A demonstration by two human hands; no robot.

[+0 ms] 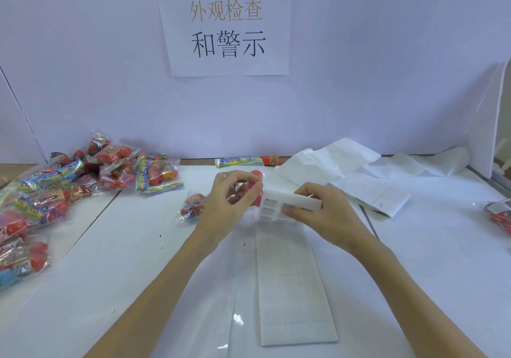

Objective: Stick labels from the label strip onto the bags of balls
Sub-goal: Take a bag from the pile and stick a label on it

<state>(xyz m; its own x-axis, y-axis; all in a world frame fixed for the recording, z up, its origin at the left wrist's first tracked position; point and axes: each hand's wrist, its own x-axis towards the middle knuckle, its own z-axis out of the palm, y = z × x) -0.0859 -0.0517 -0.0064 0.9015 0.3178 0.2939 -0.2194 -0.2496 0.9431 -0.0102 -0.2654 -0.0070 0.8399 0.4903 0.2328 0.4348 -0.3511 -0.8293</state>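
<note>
My left hand [231, 198] grips a clear bag of red balls [253, 183] above the middle of the white table. My right hand [318, 211] pinches the upper end of the white label strip [293, 280], which is folded over at the top beside the bag and trails down the table toward me. Printed labels [269, 209] show on the strip just left of my right fingers. Another bag of balls [190, 205] lies on the table just left of my left hand.
A heap of bagged balls [69, 186] fills the left side. A single bag [499, 215] lies at the right edge. Crumpled white backing paper [345, 161] and a spent strip [373, 194] lie at the back right. A paper sign [226, 25] hangs on the back wall.
</note>
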